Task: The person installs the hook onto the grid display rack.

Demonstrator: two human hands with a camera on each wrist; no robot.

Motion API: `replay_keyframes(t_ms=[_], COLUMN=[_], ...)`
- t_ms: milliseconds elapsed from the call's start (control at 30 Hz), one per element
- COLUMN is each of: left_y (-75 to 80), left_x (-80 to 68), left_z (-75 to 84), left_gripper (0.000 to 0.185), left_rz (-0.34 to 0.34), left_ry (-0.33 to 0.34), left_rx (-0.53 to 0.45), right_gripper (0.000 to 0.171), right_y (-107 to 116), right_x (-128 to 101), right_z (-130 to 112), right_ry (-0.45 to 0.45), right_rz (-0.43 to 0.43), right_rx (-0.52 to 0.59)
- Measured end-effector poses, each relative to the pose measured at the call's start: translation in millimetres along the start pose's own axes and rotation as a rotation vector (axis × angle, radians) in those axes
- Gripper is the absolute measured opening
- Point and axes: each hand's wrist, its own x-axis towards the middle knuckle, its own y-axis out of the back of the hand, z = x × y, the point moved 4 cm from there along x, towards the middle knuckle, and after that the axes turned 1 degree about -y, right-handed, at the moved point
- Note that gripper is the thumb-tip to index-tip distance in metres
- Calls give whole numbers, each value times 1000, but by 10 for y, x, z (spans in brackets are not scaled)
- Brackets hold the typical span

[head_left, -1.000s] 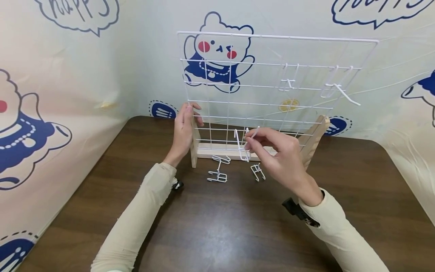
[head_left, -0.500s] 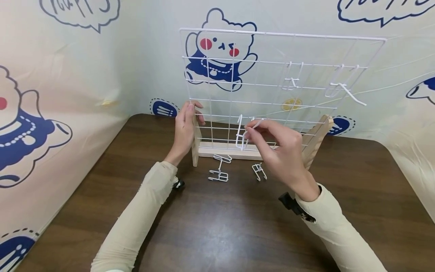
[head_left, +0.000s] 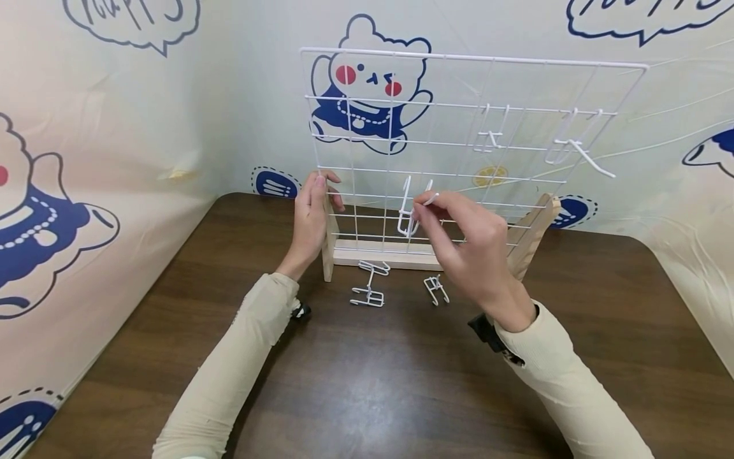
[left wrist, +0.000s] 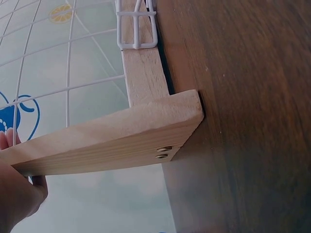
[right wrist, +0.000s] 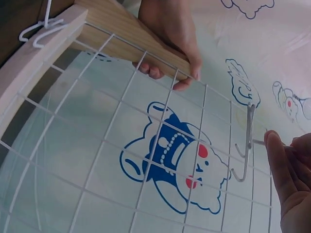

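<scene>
Cartoon bear wallpaper behind a brown table (head_left: 367, 382); right hand (head_left: 467, 248) pinches a white hook (head_left: 408, 210) against the wire grid (head_left: 459, 127), low centre. Left wrist view: left hand (left wrist: 17, 194) grips the grid's wooden post (left wrist: 107, 138). Right wrist view: fingers (right wrist: 279, 160) pinching the hook's prong

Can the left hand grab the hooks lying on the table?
Probably yes. The left hand grips the stand's post, and the loose hooks lie close by on bare table, nothing between.
</scene>
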Motion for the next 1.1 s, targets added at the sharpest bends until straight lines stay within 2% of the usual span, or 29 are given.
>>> replay_keyframes(t_ms=[167, 333, 367, 600, 1100], left_y=[45, 61, 63, 17, 12], left_x=[18, 17, 16, -21, -14], left_z=[-213, -250, -245, 77, 79], left_gripper=[35, 36, 36, 35, 34], left_rz=[10, 15, 16, 4, -9], left_ry=[-3, -24, -26, -22, -24], left_rx=[5, 4, 6, -11, -13], right_gripper=[9, 11, 11, 9, 10], right_y=[-6, -7, -10, -23, -14], right_x=[68, 149, 165, 250, 384], right_z=[-27, -46, -45, -16, 40], right_ry=[31, 51, 55, 55, 76], right_rz=[21, 33, 37, 68, 133], right_rx=[-42, -73, -75, -75, -95])
